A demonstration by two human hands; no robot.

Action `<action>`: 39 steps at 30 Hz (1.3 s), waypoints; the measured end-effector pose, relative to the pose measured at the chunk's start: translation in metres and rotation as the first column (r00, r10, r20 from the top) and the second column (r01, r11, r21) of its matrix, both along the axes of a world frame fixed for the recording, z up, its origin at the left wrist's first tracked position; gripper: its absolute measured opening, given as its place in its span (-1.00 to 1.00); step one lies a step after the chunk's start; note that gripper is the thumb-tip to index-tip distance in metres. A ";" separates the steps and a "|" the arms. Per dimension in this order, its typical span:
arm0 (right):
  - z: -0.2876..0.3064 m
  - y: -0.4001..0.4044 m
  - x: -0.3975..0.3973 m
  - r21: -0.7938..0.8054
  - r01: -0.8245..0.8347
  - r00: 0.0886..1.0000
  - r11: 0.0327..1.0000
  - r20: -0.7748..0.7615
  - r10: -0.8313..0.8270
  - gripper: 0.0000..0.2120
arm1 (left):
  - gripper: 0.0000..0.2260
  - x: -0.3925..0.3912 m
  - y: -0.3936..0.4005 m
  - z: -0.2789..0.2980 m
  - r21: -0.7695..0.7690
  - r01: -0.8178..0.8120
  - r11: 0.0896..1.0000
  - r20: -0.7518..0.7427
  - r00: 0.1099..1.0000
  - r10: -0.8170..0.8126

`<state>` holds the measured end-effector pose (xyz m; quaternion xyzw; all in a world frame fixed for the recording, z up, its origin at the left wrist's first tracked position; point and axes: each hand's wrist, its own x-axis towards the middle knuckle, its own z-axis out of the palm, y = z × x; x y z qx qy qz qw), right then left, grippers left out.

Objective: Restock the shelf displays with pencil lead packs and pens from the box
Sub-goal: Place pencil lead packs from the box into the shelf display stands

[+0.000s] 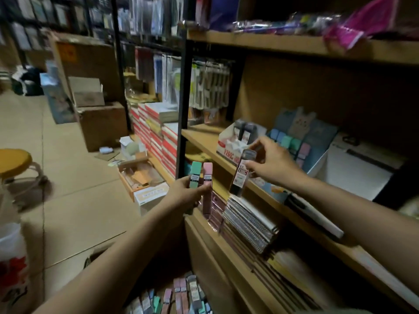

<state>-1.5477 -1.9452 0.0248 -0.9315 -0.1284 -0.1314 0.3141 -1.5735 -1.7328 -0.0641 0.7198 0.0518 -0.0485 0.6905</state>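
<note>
Fingers of my left hand (189, 191) are gripping green (195, 174) and pink lead packs (207, 177); my right hand (271, 164) is pinching a dark lead pack (241, 175) beside the shelf's white display box (229, 147).

Stationery shop stockroom.
Wooden shelves (283, 45) hold notebooks (249, 220), hanging packs (210, 85); cartons (102, 123) sit on the floor.

— Floor? Beige tiled floor (68, 200), dim light.
— Furniture? Wooden shelving (294, 45) right, black metal racks (116, 64) behind, round yellow stool (13, 160) left, cardboard boxes (102, 125) stacked.
</note>
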 end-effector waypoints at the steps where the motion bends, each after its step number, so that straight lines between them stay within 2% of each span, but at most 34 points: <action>1: 0.012 -0.004 0.005 -0.021 0.035 0.999 0.999 0.040 -0.034 -0.80 | -0.88 0.006 -0.003 0.007 -0.035 0.011 0.999 0.007 1.000 -0.011; 4: 0.041 -0.014 0.023 -0.033 0.112 0.989 0.993 0.102 -0.108 -0.82 | -0.78 0.024 -0.008 0.022 -0.129 0.029 0.991 0.041 0.999 -0.024; 10: 0.067 -0.018 0.077 -0.016 0.242 0.950 0.970 0.209 -0.233 -0.81 | -0.81 0.051 -0.009 0.015 -0.281 0.022 0.960 0.046 0.999 -0.010; 17: 0.058 -0.001 0.141 0.033 0.285 0.932 0.958 0.224 -0.285 -0.87 | -0.76 0.071 -0.004 0.004 -0.285 0.074 0.956 0.012 0.997 -0.074; 22: 0.044 0.001 0.167 -0.062 0.347 0.926 0.936 0.178 -0.332 -0.80 | -0.77 0.078 0.007 -0.004 -0.294 0.046 0.955 -0.015 0.998 -0.053; 29: 0.024 0.004 0.176 -0.222 0.303 0.942 0.927 0.216 -0.256 -0.82 | -0.75 0.080 0.009 -0.011 -0.304 0.034 0.952 -0.054 0.997 -0.053; 36: 0.009 0.004 0.168 -0.444 0.382 0.924 0.810 0.211 -0.319 -0.75 | -0.77 0.078 0.003 -0.004 -0.286 0.029 0.958 -0.021 0.999 -0.037; 37: 0.012 0.002 0.164 -0.435 0.372 0.927 0.820 0.217 -0.306 -0.71 | -0.77 0.077 0.002 -0.003 -0.282 0.026 0.959 -0.007 1.000 -0.029; 39: 0.021 -0.003 0.152 -0.301 0.332 0.934 0.894 0.237 -0.267 -0.66 | -0.78 0.074 -0.003 0.000 -0.291 0.019 0.957 0.018 1.000 -0.015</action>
